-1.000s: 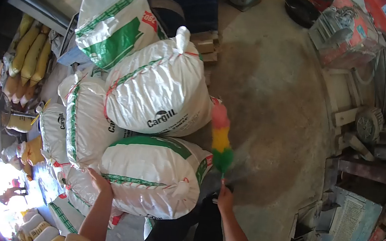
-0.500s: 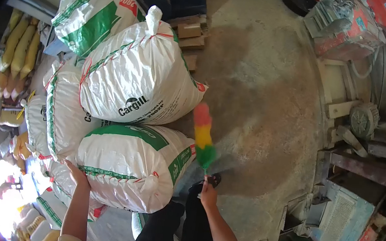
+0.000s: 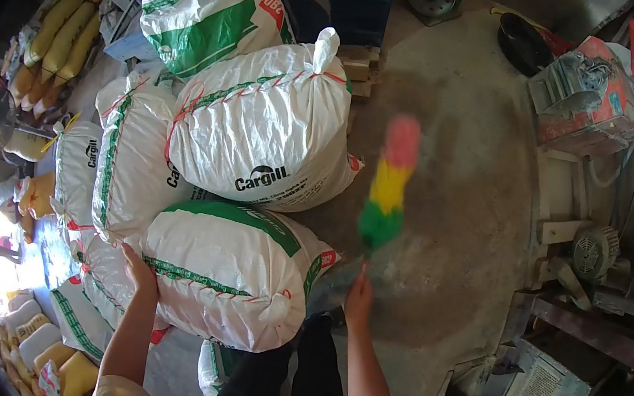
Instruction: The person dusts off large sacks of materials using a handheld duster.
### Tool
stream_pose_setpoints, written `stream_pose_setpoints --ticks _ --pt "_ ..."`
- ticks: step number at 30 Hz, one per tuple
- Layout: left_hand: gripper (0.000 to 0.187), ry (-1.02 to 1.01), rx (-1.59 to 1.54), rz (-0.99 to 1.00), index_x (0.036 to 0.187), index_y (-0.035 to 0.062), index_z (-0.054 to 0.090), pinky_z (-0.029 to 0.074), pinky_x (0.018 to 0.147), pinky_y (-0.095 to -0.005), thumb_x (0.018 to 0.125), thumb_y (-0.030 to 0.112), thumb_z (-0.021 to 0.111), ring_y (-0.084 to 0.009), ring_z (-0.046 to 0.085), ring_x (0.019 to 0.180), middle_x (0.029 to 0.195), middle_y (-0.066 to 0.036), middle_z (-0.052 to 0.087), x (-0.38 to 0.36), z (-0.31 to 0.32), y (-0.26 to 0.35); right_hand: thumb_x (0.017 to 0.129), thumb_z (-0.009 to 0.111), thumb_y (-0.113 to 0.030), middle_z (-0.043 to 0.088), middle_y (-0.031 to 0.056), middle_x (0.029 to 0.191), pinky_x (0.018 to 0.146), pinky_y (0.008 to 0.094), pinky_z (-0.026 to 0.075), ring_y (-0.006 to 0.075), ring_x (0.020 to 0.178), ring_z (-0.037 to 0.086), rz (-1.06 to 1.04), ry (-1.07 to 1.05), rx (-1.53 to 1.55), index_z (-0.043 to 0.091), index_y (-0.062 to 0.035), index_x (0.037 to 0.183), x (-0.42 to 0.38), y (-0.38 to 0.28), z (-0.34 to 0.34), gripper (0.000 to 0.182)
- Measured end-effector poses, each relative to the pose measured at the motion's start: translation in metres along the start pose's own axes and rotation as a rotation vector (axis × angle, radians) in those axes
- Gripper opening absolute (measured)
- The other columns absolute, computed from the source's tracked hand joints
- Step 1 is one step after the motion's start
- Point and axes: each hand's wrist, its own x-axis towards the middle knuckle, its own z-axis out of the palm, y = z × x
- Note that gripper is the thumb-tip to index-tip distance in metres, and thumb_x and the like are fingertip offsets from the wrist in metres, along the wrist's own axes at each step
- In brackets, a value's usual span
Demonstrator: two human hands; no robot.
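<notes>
My right hand (image 3: pixel 357 302) is closed round the thin handle of a feather duster (image 3: pixel 390 183), whose fluffy head is banded red, yellow and green. The duster points away from me over the floor, and its red tip is blurred. Fingers stretched out, my left hand (image 3: pixel 139 269) rests against the end of a stuffed white and green sack (image 3: pixel 221 265) lying in front of my legs. Above that sack lies another full one, a tied Cargill sack (image 3: pixel 262 128). An upright sack (image 3: pixel 131 163) stands just beyond my left fingers.
Another white and green sack (image 3: pixel 206 6) sits at the back. On the right are a dusty red machine (image 3: pixel 582 104), a motor (image 3: pixel 594 252) and a blue metal box (image 3: pixel 547 388). Filled yellowish bags (image 3: pixel 67 41) are stacked far left. Concrete floor (image 3: pixel 461 184) runs between sacks and machines.
The duster has swung up and away from the lower sack, out over the floor, with my right hand moving slightly forward. My left hand stays at the sack. The whole view has shifted a little.
</notes>
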Motion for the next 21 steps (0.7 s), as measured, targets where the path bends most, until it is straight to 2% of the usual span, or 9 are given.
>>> stream_pose_setpoints --ticks 2,4,7,9,10,11,14,17,21 --pt "0.076 -0.013 -0.031 0.031 0.127 -0.0033 0.037 0.038 0.084 -0.0301 0.083 0.059 0.035 -0.0217 0.048 0.097 0.116 -0.013 0.048 0.018 -0.006 -0.015 0.092 0.041 -0.028 0.042 0.0037 0.058 0.048 0.0318 0.033 0.0102 0.055 0.038 -0.091 -0.02 0.095 0.046 -0.0012 0.071 0.02 -0.058 0.02 0.034" --pt "0.076 -0.022 -0.06 0.072 0.127 -0.0036 0.037 0.035 0.089 -0.0312 0.083 0.058 0.035 -0.0235 0.046 0.104 0.121 -0.015 0.045 0.039 -0.013 -0.031 0.09 0.038 -0.03 0.058 0.0177 0.073 0.063 0.0396 0.042 0.0315 0.068 0.057 -0.2 -0.135 -0.134 0.054 0.0026 0.082 0.035 -0.073 0.038 0.037" --pt "0.074 -0.013 -0.032 0.154 0.125 -0.0048 0.039 0.036 0.088 -0.031 0.084 0.057 0.035 -0.0241 0.048 0.102 0.119 -0.015 0.047 0.046 -0.015 -0.034 0.09 0.036 -0.032 0.058 0.017 0.073 0.062 0.0371 0.043 0.0301 0.067 0.057 -0.163 -0.073 -0.335 0.056 -0.0013 0.089 0.073 -0.024 0.064 0.037" --pt "0.073 -0.052 0.051 -0.096 0.126 -0.0054 0.037 0.034 0.091 -0.0308 0.086 0.055 0.033 -0.0252 0.046 0.107 0.122 -0.016 0.045 0.022 -0.011 -0.012 0.09 0.031 -0.029 0.059 0.0239 0.086 0.071 0.0429 0.045 0.0387 0.081 0.057 -0.251 -0.147 -0.89 0.057 -0.0019 0.101 0.104 0.043 0.048 0.039" --pt "0.073 -0.055 0.045 -0.085 0.126 -0.0054 0.037 0.034 0.091 -0.0308 0.086 0.055 0.033 -0.0252 0.046 0.107 0.122 -0.016 0.045 0.027 -0.011 -0.016 0.089 0.03 -0.027 0.059 0.0244 0.086 0.073 0.0441 0.045 0.0387 0.081 0.057 -0.273 -0.377 -0.996 0.056 -0.0012 0.103 0.116 0.051 0.028 0.039" --pt "0.072 -0.026 0.034 0.023 0.126 -0.0055 0.036 0.033 0.092 -0.0306 0.086 0.054 0.033 -0.0252 0.045 0.108 0.124 -0.016 0.044 0.034 -0.012 -0.026 0.089 0.03 -0.024 0.058 0.025 0.086 0.074 0.0453 0.045 0.0388 0.081 0.057 -0.291 -0.606 -1.094 0.056 -0.0006 0.104 0.125 0.054 0.019 0.038" --pt "0.072 -0.004 0.006 0.126 0.127 -0.0059 0.035 0.032 0.093 -0.0304 0.086 0.054 0.033 -0.025 0.044 0.11 0.125 -0.016 0.043 0.035 -0.008 -0.027 0.084 0.044 -0.021 0.06 0.0194 0.093 0.072 0.0417 0.046 0.0358 0.084 0.058 -0.118 -0.515 -1.16 0.054 0.0002 0.106 0.113 0.006 0.02 0.033" --pt "0.072 -0.01 -0.012 0.113 0.126 -0.0064 0.035 0.032 0.093 -0.0306 0.086 0.054 0.033 -0.0247 0.043 0.11 0.124 -0.016 0.043 0.025 -0.01 -0.024 0.088 0.039 -0.027 0.06 0.0213 0.09 0.068 0.0425 0.044 0.0352 0.082 0.059 0.128 0.011 -0.543 0.052 0.0013 0.106 0.079 -0.055 0.036 0.036" --pt "0.072 0.017 0.026 0.11 0.126 -0.0073 0.035 0.032 0.093 -0.0306 0.086 0.053 0.034 -0.0244 0.043 0.11 0.124 -0.017 0.043 0.023 -0.008 -0.021 0.09 0.035 -0.031 0.059 0.0236 0.088 0.067 0.0442 0.043 0.0365 0.082 0.058 -0.057 0.0 -0.183 0.053 0.0019 0.102 0.06 -0.093 0.056 0.04"
